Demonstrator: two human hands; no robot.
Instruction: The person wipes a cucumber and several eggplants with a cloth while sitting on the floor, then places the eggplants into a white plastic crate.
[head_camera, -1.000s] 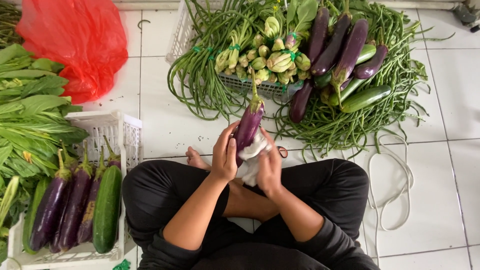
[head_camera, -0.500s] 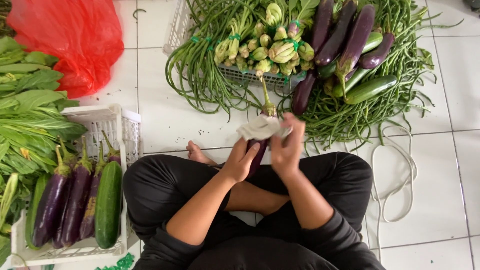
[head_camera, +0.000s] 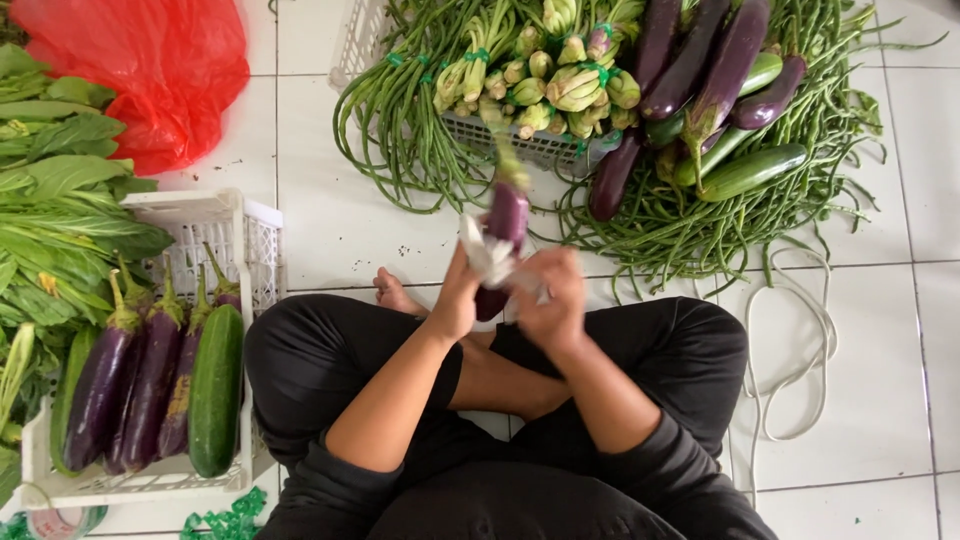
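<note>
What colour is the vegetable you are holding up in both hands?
Purple: the long eggplant has glossy purple skin and a green stem, seen in the head view.

red plastic bag (head_camera: 140, 70) top left, white crate (head_camera: 230, 230) lower left

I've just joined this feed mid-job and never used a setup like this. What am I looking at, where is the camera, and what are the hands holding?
There is no machine here: a person sits cross-legged on a white tiled floor, and the one camera is worn on their head, looking straight down. The left hand and right hand hold a purple eggplant upright between them, with a white cloth pressed against it. To the person's left, a white plastic crate holds more eggplants and a cucumber, beside leafy greens and a red plastic bag. Ahead, another crate carries long beans, bundled pale green vegetables, eggplants and cucumbers. A white cord lies to the right.
</note>
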